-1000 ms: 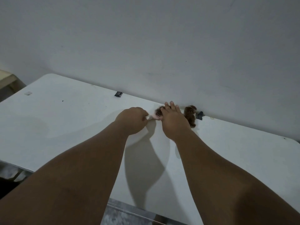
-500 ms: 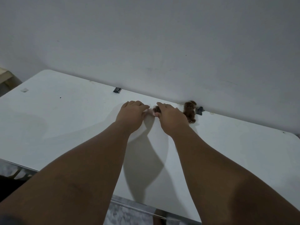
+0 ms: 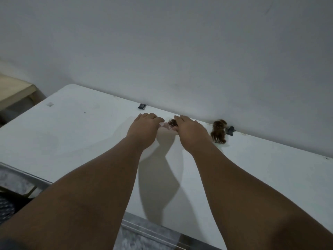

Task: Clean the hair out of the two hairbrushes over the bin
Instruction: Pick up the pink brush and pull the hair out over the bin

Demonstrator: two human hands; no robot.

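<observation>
A pink hairbrush point(image 3: 171, 124) with dark hair in its bristles lies at the far edge of the white table point(image 3: 72, 134), close to the wall. My left hand point(image 3: 144, 127) curls over its handle end from the left. Stretched flat, my right hand point(image 3: 191, 131) rests on the brush head from the right and hides most of it. A second hairbrush point(image 3: 219, 132), matted with brown hair, lies untouched by the wall, just right of my right hand.
Two black clips point(image 3: 142, 106) point(image 3: 230, 131) sit on the table's far edge against the grey wall point(image 3: 162, 51). A wooden piece of furniture point(image 3: 14, 91) stands at the left. Past the table's near edge lies grey floor point(image 3: 144, 237).
My right hand has turned from fingers pointing at the wall to lying across the pink brush head. Both hands sit slightly closer around the brush. The view has tilted a little.
</observation>
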